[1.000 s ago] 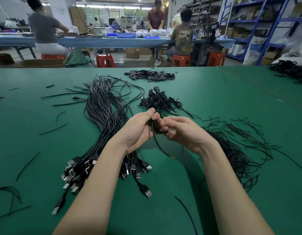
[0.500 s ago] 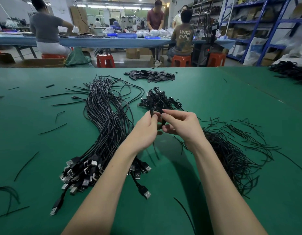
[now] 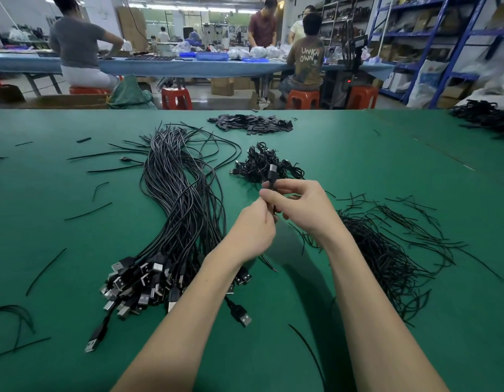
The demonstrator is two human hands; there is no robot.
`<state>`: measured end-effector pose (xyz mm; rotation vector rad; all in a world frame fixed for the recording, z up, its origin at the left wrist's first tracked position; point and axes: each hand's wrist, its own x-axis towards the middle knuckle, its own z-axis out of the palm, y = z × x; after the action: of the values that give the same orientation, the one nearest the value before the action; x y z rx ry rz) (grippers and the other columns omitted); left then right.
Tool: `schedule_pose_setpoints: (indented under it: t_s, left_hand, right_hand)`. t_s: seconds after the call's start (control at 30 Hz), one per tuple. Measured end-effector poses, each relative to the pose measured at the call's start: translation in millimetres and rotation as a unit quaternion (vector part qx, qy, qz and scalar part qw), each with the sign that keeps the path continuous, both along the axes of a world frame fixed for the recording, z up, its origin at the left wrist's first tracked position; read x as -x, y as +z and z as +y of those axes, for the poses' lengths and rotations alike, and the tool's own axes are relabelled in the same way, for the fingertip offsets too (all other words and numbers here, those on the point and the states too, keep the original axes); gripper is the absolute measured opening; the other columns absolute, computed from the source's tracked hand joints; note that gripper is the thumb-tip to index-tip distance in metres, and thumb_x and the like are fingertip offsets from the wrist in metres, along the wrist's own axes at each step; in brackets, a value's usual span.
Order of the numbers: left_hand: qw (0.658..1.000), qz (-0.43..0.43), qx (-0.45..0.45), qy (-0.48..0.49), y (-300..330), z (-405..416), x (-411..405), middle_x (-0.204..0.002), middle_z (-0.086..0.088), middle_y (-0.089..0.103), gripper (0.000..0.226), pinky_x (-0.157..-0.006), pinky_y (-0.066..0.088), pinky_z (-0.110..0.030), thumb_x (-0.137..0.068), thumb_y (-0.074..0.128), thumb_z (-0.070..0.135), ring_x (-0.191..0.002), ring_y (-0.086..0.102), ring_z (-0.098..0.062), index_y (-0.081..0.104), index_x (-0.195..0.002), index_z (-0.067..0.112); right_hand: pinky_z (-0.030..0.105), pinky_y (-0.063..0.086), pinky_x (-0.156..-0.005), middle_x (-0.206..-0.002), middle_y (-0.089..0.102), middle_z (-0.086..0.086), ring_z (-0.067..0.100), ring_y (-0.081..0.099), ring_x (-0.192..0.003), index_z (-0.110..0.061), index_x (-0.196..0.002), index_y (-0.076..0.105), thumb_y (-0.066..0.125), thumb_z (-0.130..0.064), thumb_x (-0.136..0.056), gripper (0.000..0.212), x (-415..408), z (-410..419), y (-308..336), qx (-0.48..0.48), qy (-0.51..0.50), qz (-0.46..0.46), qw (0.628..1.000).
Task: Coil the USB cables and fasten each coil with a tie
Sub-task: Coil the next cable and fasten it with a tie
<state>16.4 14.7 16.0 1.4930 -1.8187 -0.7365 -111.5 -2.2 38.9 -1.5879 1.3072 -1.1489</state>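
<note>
My right hand (image 3: pixel 299 207) pinching a small coiled black USB cable (image 3: pixel 271 179) above the green table (image 3: pixel 386 171), my left hand (image 3: pixel 253 230) gripping its lower end, loose black cable bundle (image 3: pixel 183 210) left of it, black ties (image 3: pixel 386 250) right

Table (image 3: pixel 386 171) — bundle of straight cables (image 3: pixel 183 205) left of centre, plugs (image 3: pixel 137 281) at its near end. Pile of coiled cables (image 3: pixel 262 162) just right of the bundle's far half. Heap of ties (image 3: pixel 386 250) on the right, nearer than the coils. Heap of small flat pieces (image 3: pixel 251 124) at the far edge, behind the coils. Left hand (image 3: pixel 252 230) and right hand (image 3: pixel 299 207) meet above the table between bundle and ties — a cable (image 3: pixel 272 176) between them, in front of the coils. Stray ties (image 3: pixel 88 212) lie scattered at the far left.
</note>
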Motion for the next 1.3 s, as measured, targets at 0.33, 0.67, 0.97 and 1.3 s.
schedule_pose_setpoints:
  t_s: [0.33,0.67,0.97,1.3]
  left_hand:
    - [0.959,0.282,-0.040,0.011,-2.0,-1.8,9.8,-0.078,0.005,0.056,0.011,-0.059,0.041,-0.023,-0.107,0.034,0.029,-0.054,0.048,0.002,0.036,-0.097,0.026]
    - [0.844,0.519,-0.107,0.088,-9.5,-5.0,-2.9,-0.066,0.001,0.052,0.011,-0.042,0.027,-0.019,-0.106,0.032,0.008,-0.048,0.038,-0.006,0.038,-0.098,0.014]
    - [0.844,0.516,-0.116,0.091,-8.1,-1.7,-3.5,-0.072,-0.002,0.051,0.011,-0.043,0.027,-0.019,-0.107,0.032,0.009,-0.050,0.038,-0.007,0.038,-0.099,0.013]
    - [0.844,0.518,-0.106,0.092,-9.0,-4.1,-8.0,-0.072,-0.002,0.051,0.011,-0.042,0.028,-0.019,-0.106,0.033,0.007,-0.050,0.038,-0.007,0.038,-0.098,0.013]
  right_hand:
    - [0.022,0.044,-0.048,-0.058,0.064,-0.004,0.010,0.050,-0.044,-0.010,-0.082,0.078,0.088,-0.027,-0.079,0.020,10.2,-3.6,-1.8,0.015,-0.080,-0.106,0.991]
    - [0.027,0.047,-0.076,-0.090,0.070,-0.015,0.016,0.067,-0.097,-0.037,-0.089,0.074,0.073,-0.048,-0.084,0.012,32.5,-4.5,-24.1,-0.072,-0.141,0.366,0.917]
    - [0.030,0.042,-0.075,-0.103,0.071,0.002,0.027,0.064,-0.097,-0.024,-0.102,0.070,0.057,-0.032,-0.099,0.016,17.6,-3.8,-24.8,-0.055,-0.129,0.385,0.912]
    - [0.014,0.049,-0.067,-0.072,0.072,-0.015,-0.004,0.065,-0.067,-0.028,-0.087,0.079,0.077,-0.023,-0.087,0.005,28.7,1.8,16.5,0.049,-0.156,0.133,0.978]
